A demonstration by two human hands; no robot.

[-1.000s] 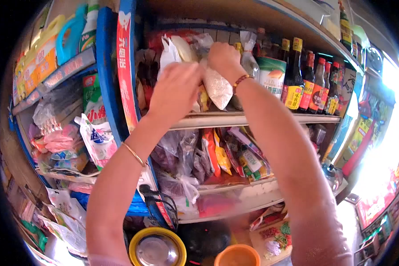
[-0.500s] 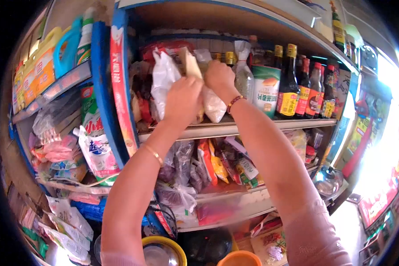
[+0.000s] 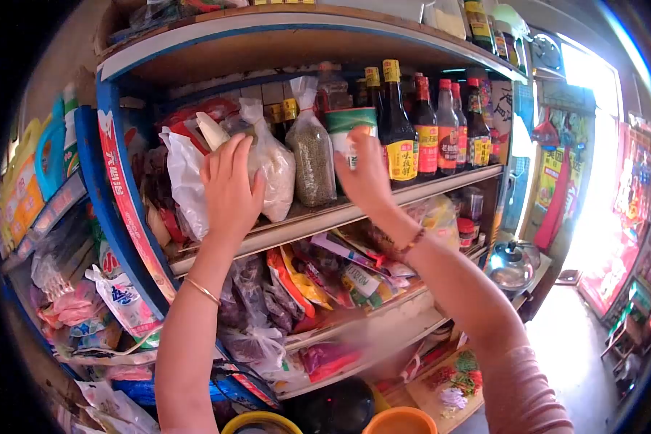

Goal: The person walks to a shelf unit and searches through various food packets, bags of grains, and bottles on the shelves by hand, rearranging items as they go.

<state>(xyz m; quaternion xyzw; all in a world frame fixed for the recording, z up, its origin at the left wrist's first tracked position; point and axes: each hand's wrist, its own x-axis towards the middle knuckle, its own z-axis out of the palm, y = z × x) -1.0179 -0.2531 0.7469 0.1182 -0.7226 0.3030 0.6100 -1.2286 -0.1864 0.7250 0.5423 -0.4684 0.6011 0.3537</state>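
Observation:
On the middle shelf, my left hand (image 3: 231, 188) is raised with its fingers stretched out. It is in front of a white plastic bag (image 3: 186, 184) and beside a knotted clear bag of pale contents (image 3: 275, 173); whether it touches either I cannot tell. My right hand (image 3: 369, 181) is slightly blurred, fingers apart and holding nothing visible, in front of a green and white canister (image 3: 342, 119) whose lower part it hides. Between my hands stands a clear bottle of dark grains (image 3: 313, 159) with a plastic bag over its top.
Dark sauce bottles (image 3: 400, 137) stand right of the canister. Packets and bagged goods (image 3: 304, 278) fill the shelf below. Down low are an orange basin (image 3: 400, 422) and a cutting board (image 3: 423, 390) with chopped vegetables. A kettle (image 3: 511, 266) sits at the right.
My view has swung right. My left hand has opened, fingers extended, beside the bagged goods. My right hand has moved right, from behind the pale-filled bag to the front of the canister.

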